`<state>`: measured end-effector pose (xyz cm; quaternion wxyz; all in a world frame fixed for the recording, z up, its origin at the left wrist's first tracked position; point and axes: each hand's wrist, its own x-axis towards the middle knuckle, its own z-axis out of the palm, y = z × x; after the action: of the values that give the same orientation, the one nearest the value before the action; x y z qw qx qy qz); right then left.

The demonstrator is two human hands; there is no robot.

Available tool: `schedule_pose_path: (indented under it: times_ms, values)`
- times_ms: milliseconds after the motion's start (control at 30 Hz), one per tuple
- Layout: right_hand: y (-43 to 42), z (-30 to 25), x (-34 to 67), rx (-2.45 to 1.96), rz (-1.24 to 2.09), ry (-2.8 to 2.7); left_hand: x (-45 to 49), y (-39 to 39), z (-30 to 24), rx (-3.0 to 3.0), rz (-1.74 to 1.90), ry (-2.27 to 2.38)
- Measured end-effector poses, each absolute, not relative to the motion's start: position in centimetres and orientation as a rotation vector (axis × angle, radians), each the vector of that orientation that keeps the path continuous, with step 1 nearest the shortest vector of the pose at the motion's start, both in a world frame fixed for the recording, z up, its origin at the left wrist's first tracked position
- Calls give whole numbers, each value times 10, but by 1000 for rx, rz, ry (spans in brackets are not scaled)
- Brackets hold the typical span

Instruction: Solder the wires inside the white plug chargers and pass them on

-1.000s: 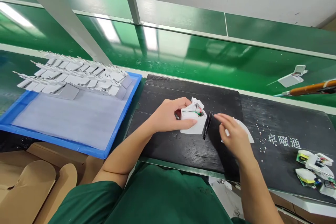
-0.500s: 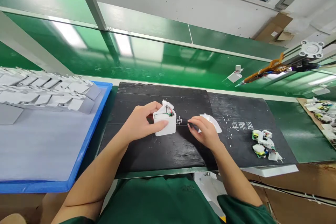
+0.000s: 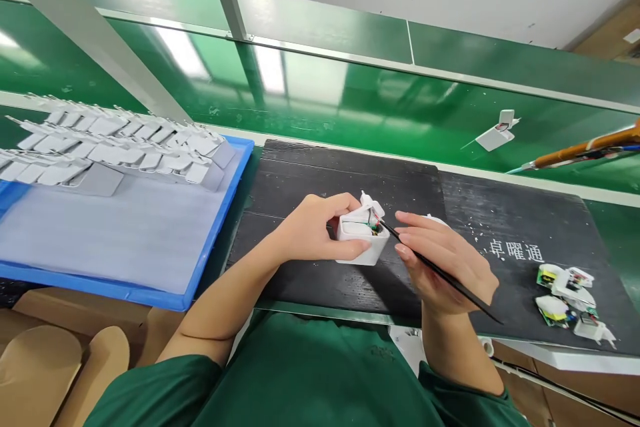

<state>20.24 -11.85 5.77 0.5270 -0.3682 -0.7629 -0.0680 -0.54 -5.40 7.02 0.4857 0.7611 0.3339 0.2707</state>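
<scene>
My left hand is closed round a white plastic charger housing, its thumb on the front and its fingers behind. The housing stands open at the top, with a tilted white lid piece and thin wires and green parts showing inside. In my right hand is a slim black pointed tool, held like a pen. Its tip reaches the wires at the right of the housing's opening. A white piece lies behind my right hand, mostly hidden by it.
Rows of white housings stand in a blue-rimmed tray at left. Several circuit boards with white parts lie right on the black mat. An orange-wrapped nozzle juts in from the right. White crumbs dot the mat.
My right hand has turned the black tool up and brought its tip to the housing's opening. My left hand still holds the housing. The view has shifted left.
</scene>
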Motion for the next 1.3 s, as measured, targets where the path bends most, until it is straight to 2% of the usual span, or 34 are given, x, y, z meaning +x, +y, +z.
schedule_pose_path:
  times_ms: [267, 1100, 1300]
  values:
    - [-114, 51, 198, -871, -272, -1860, -5, -56, 70, 1863, 635, 828]
    - [-115, 45, 196, -906, -177, -1757, -6, -56, 69, 1843, 627, 768]
    - [-115, 38, 202, -938, -174, -1654, -6, -53, 64, 2014, 623, 869]
